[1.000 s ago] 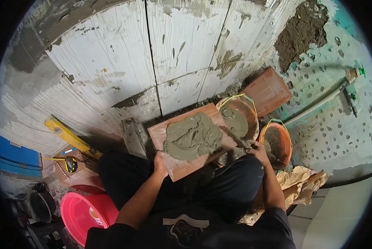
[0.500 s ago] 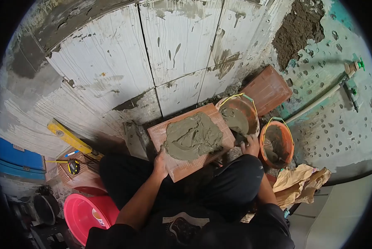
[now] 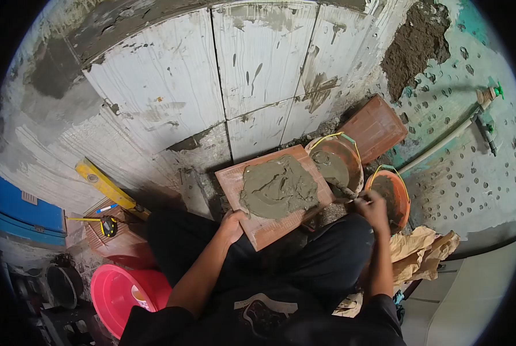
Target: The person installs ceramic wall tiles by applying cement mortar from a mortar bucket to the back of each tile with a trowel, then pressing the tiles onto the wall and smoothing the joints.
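Note:
My left hand [image 3: 232, 226] grips the near left edge of a reddish-brown tile [image 3: 263, 230], back side up and tilted over my lap. A thick, uneven layer of wet grey mortar [image 3: 278, 187] covers most of the tile's middle. My right hand [image 3: 373, 209] is closed around the handle of a trowel [image 3: 350, 196], just right of the tile. The trowel's blade, smeared with mortar, lies near the rim of an orange bucket [image 3: 354, 164] containing more grey mortar. The handle is mostly hidden by my fingers.
A second orange bucket [image 3: 405, 199] stands close behind my right hand, by crumpled brown paper [image 3: 422, 251]. Another tile [image 3: 376, 128] leans at the wall. To the left are a yellow spirit level [image 3: 105, 184], tape measure [image 3: 108, 226], marker [image 3: 106, 208] and pink tub [image 3: 111, 294].
My right hand has moved right and away from the bucket's near rim, and the trowel now shows beside it. My left hand still holds the tile. The view has shifted slightly.

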`<act>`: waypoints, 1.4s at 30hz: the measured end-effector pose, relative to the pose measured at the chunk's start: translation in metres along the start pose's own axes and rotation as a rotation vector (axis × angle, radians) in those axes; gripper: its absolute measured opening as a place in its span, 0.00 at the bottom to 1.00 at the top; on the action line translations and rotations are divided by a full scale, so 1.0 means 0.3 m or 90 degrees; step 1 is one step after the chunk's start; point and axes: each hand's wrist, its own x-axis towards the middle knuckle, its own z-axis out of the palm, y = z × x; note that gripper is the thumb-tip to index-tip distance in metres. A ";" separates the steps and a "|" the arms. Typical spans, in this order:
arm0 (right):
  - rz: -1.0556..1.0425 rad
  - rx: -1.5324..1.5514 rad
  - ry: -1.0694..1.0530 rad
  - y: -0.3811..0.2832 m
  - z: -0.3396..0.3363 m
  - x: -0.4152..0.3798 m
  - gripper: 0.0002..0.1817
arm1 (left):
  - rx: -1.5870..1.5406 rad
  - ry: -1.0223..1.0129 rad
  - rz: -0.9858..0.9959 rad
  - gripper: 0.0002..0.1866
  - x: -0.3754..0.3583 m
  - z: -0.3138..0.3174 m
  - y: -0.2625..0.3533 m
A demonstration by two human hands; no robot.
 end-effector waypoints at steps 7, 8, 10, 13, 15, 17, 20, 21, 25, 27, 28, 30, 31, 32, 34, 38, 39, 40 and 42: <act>-0.240 -0.143 -0.116 -0.537 0.127 -0.167 0.18 | 0.053 0.014 -0.021 0.20 0.033 0.029 -0.008; -0.272 -0.139 -0.123 -0.537 0.248 -0.217 0.24 | 0.011 0.034 -0.009 0.19 0.028 0.066 -0.009; -0.342 -0.109 -0.071 -0.570 0.398 -0.295 0.33 | 0.026 0.028 0.036 0.14 0.020 0.114 -0.010; -0.354 -0.080 0.004 -0.537 0.459 -0.345 0.32 | 0.032 0.025 0.029 0.12 -0.004 0.178 -0.012; -0.384 -0.069 0.047 -0.495 0.471 -0.374 0.27 | -0.012 0.029 0.060 0.12 -0.035 0.238 -0.006; -0.397 -0.051 0.108 -0.433 0.479 -0.359 0.22 | -0.050 0.020 0.090 0.10 -0.019 0.245 -0.034; -0.406 -0.007 0.240 -0.397 0.485 -0.327 0.13 | -0.087 -0.029 0.098 0.14 -0.050 0.285 -0.030; -0.421 -0.006 0.257 -0.410 0.472 -0.328 0.13 | -0.100 -0.036 0.084 0.15 -0.071 0.303 -0.023; -0.501 -0.028 0.339 -0.436 0.402 -0.294 0.14 | -0.036 -0.067 0.162 0.18 -0.112 0.411 0.043; -0.554 -0.038 0.400 -0.459 0.348 -0.251 0.13 | -0.036 -0.070 0.171 0.17 -0.158 0.519 0.109; -0.582 -0.037 0.435 -0.481 0.304 -0.222 0.14 | -0.036 -0.070 0.175 0.16 -0.189 0.580 0.149; -0.634 -0.010 0.510 -0.530 0.220 -0.177 0.15 | -0.028 -0.104 0.189 0.22 -0.271 0.720 0.245; -0.663 0.017 0.552 -0.566 0.173 -0.145 0.15 | -0.019 -0.139 0.213 0.19 -0.305 0.783 0.289; -0.703 0.047 0.578 -0.622 0.108 -0.132 0.15 | 0.015 -0.181 0.225 0.15 -0.345 0.840 0.334; -0.767 0.120 0.662 -0.748 0.003 -0.102 0.15 | 0.013 -0.222 0.217 0.13 -0.405 0.947 0.397; -0.835 0.091 0.827 -0.843 -0.179 -0.050 0.23 | 0.030 -0.300 0.271 0.12 -0.489 1.105 0.443; -0.859 0.074 0.870 -0.865 -0.226 -0.042 0.25 | 0.039 -0.298 0.265 0.12 -0.535 1.145 0.456; -0.881 0.057 0.914 -0.890 -0.274 -0.035 0.28 | 0.048 -0.297 0.260 0.12 -0.587 1.187 0.469; -0.932 0.080 1.004 -0.956 -0.348 -0.011 0.30 | 0.094 -0.340 0.294 0.14 -0.590 1.233 0.471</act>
